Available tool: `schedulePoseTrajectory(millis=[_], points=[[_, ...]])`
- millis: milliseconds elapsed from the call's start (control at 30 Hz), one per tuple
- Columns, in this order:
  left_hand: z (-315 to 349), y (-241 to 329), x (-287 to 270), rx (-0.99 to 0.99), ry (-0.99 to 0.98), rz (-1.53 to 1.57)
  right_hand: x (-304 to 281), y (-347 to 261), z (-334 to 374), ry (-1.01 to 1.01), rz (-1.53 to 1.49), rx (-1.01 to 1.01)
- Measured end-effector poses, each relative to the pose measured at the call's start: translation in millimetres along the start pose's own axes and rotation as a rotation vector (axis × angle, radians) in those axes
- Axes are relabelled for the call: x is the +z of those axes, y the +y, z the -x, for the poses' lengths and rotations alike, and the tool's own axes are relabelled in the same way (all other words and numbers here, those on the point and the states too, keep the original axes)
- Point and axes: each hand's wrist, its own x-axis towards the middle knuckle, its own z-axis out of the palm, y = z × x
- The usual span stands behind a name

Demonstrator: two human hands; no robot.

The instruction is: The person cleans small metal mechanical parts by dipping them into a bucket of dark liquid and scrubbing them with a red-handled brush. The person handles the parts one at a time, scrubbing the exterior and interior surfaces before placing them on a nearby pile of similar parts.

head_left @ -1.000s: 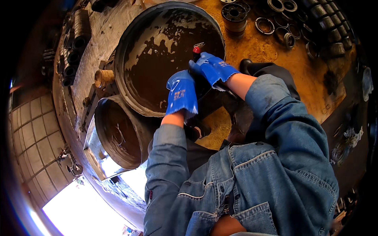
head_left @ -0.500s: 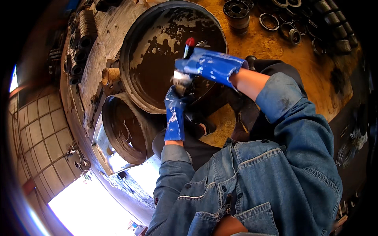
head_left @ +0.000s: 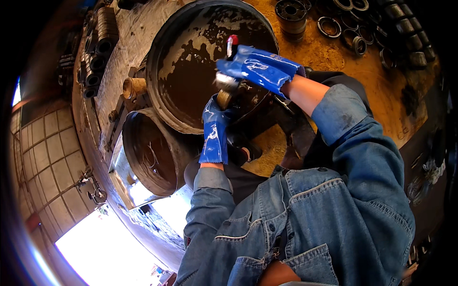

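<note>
Left hand (head_left: 214,126) and right hand (head_left: 253,66): gloved, glossy blue with white glints. Brush (head_left: 226,79): red tip at 12 o'clock, black handle, silver collar, tan bristles at 6 o'clock. Basin (head_left: 153,78): dark grey. Liquid (head_left: 188,93) inside: dark brown, with irregular pale grey patches toward 12 o'clock. Floor (head_left: 386,107) at 2 o'clock: orange-yellow, mottled brown. Jacket (head_left: 315,219) at 5 o'clock: faded blue denim, pale stitching.

Shiny, zigzag-edged blue gloves (head_left: 265,69) sit in the middle; below is a blue denim jacket (head_left: 312,214) with rolled-up cuffs (head_left: 341,114) and dark buttons (head_left: 272,228).
</note>
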Motion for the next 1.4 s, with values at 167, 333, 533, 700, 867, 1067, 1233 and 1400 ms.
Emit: schedulePoseTrajectory(millis=[167,333,533,700,867,1067,1233,1400], points=[[-12.9,-19.9,6.1,-0.108,-0.007,0.051,-4.5,-35.3,-3.1,-0.243,-0.375,0.365],[6.5,33.9,-7.2,-0.011,-0.019,-0.270,10.1,15.7,-14.2,-0.190,-0.283,0.582],[-38.5,103.2,-0.1,0.055,-0.216,-0.780,62.3,44.9,-8.4,-0.375,-0.245,0.891],[-41.2,109.7,-2.6,0.414,-0.258,-0.842,36.7,18.4,-22.3,-0.312,-0.163,0.860],[-28.1,124.5,-10.0,-0.095,-0.259,-0.778,8.3,35.1,-4.5,-0.120,-0.241,0.587],[27.9,25.5,-2.9,0.018,0.099,0.186,-19.0,-4.2,-1.3,-0.050,-0.026,-0.016],[32.4,51.8,-10.4,-0.085,0.079,0.011,-20.0,-22.0,8.9,-0.284,-0.332,0.329],[12.7,54.5,-11.4,-0.109,-0.015,0.086,58.8,73.5,12.1,-0.092,-0.014,0.271]])
